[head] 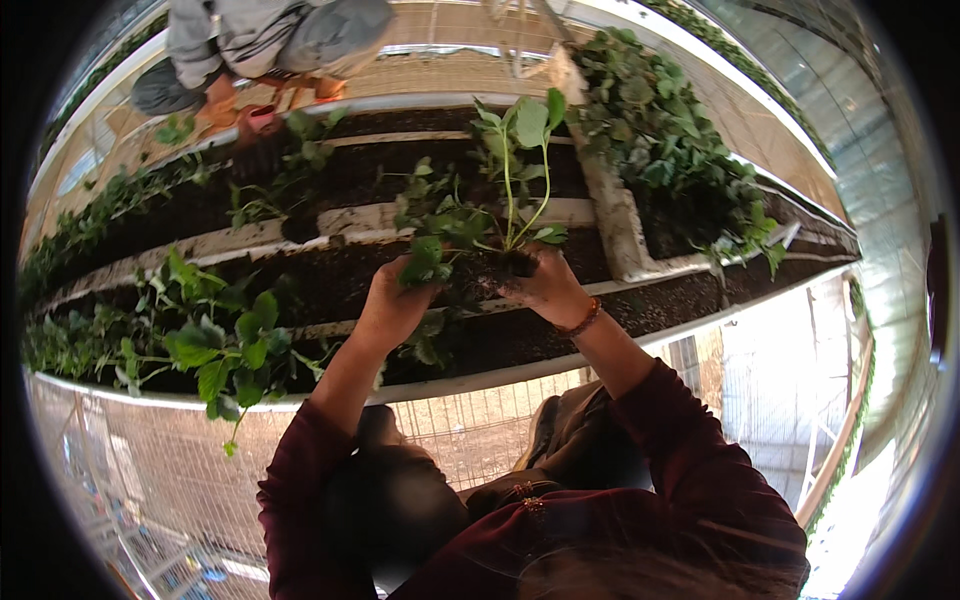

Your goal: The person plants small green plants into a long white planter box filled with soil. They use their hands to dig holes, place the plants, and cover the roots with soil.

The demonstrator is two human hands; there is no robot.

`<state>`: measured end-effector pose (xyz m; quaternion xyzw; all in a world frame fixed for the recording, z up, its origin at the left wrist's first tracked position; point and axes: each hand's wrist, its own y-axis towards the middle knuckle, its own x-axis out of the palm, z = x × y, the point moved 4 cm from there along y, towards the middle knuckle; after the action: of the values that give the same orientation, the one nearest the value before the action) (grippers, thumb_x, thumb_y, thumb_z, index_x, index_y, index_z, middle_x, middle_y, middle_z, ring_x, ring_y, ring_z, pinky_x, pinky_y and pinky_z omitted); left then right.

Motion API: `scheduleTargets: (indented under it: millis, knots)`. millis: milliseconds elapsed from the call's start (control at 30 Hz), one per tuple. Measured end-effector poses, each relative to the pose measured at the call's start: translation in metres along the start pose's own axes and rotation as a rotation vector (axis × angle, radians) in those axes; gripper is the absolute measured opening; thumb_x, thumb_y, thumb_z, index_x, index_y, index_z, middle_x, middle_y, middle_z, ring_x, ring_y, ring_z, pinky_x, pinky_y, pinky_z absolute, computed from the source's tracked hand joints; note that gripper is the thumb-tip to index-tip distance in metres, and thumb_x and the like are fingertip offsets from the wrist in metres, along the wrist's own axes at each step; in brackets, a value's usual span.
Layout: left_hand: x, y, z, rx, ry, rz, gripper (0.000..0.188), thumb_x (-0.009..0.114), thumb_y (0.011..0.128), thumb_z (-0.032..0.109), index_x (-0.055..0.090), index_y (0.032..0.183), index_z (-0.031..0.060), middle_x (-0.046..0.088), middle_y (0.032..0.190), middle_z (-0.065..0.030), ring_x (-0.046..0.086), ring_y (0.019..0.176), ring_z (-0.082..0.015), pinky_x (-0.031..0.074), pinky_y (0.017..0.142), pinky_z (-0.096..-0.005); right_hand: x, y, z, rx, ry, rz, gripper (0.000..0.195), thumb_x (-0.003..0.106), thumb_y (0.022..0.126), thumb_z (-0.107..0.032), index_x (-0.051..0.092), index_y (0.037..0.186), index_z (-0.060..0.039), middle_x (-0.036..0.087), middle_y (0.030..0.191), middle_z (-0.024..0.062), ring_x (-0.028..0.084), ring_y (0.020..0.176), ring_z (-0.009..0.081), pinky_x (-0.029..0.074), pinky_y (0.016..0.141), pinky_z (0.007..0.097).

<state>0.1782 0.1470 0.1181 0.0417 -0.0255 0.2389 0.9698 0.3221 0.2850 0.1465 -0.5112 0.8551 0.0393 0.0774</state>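
Over the dark soil of a long planting trough, my right hand (547, 289) grips the soil-covered root end of a leafy seedling (510, 187) with long pale stems. My left hand (397, 300) is closed on another green leafy plant (425, 262) just to the left, its fingers partly hidden by leaves. Between the two hands hang dark roots and soil. Low leafy plants (217, 345) grow in the trough left of my left forearm. A small plant with a dark root clump (300, 225) lies on the divider beyond my hands.
A white-walled foam box (619, 217) packed with leafy plants (652, 112) sits across the trough at the right. On the far side a co-worker in grey clothes (255, 37) crouches, a dark-gloved hand (259, 150) over the soil. The trough's near rim (480, 382) runs before me.
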Motion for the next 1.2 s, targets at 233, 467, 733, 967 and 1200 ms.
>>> scheduleTargets:
  millis: [233, 467, 733, 967, 1200]
  knots:
    - [-0.023, -0.013, 0.004, -0.068, -0.125, 0.029, 0.033, 0.061, 0.085, 0.008, 0.057, 0.117, 0.0017, 0.063, 0.099, -0.0009, 0.053, 0.088, -0.0069, 0.044, 0.079, -0.024, 0.045, 0.028, 0.007, -0.018, 0.291, -0.13, 0.041, 0.073, 0.075, -0.01, 0.057, 0.111, -0.0031, 0.06, 0.103, 0.0002, 0.056, 0.09, 0.0088, 0.048, 0.081, 0.0261]
    - [-0.022, -0.018, 0.003, 0.185, -0.524, -0.174, 0.053, 0.06, 0.089, 0.023, 0.042, 0.132, -0.0014, 0.056, 0.119, -0.005, 0.055, 0.1, -0.0134, 0.043, 0.089, -0.0274, 0.061, 0.029, -0.005, -0.093, 0.115, -0.095, 0.04, 0.073, 0.074, -0.011, 0.057, 0.11, -0.0035, 0.062, 0.102, 0.0085, 0.06, 0.091, 0.015, 0.049, 0.08, 0.0299]
    - [-0.039, -0.031, -0.016, -0.03, -0.467, -0.114, 0.045, 0.057, 0.09, 0.01, 0.044, 0.132, 0.0042, 0.055, 0.121, -0.0061, 0.053, 0.107, -0.0146, 0.043, 0.09, -0.0272, 0.047, 0.031, -0.025, -0.441, -0.21, -0.122, 0.028, 0.068, 0.076, -0.004, 0.063, 0.104, -0.0043, 0.06, 0.109, 0.0104, 0.062, 0.089, 0.0214, 0.052, 0.076, 0.0293]
    - [-0.039, -0.042, 0.004, 0.039, -0.434, -0.123, 0.046, 0.061, 0.083, -0.003, 0.044, 0.125, 0.0026, 0.048, 0.123, -0.0049, 0.049, 0.112, -0.0143, 0.041, 0.095, -0.0281, 0.049, 0.041, 0.051, -0.185, 0.422, -0.547, 0.054, 0.061, 0.084, -0.041, 0.057, 0.118, 0.0006, 0.052, 0.126, 0.0129, 0.049, 0.116, 0.0232, 0.04, 0.097, 0.0377]
    - [-0.035, -0.038, -0.009, 0.084, -0.438, 0.022, 0.036, 0.062, 0.084, 0.002, 0.047, 0.117, 0.0027, 0.05, 0.111, -0.0016, 0.05, 0.1, -0.0094, 0.043, 0.087, -0.0239, 0.066, 0.028, -0.009, 0.058, 0.423, -0.252, 0.028, 0.068, 0.08, -0.003, 0.059, 0.106, 0.003, 0.061, 0.104, 0.0057, 0.06, 0.09, 0.0109, 0.051, 0.074, 0.025]
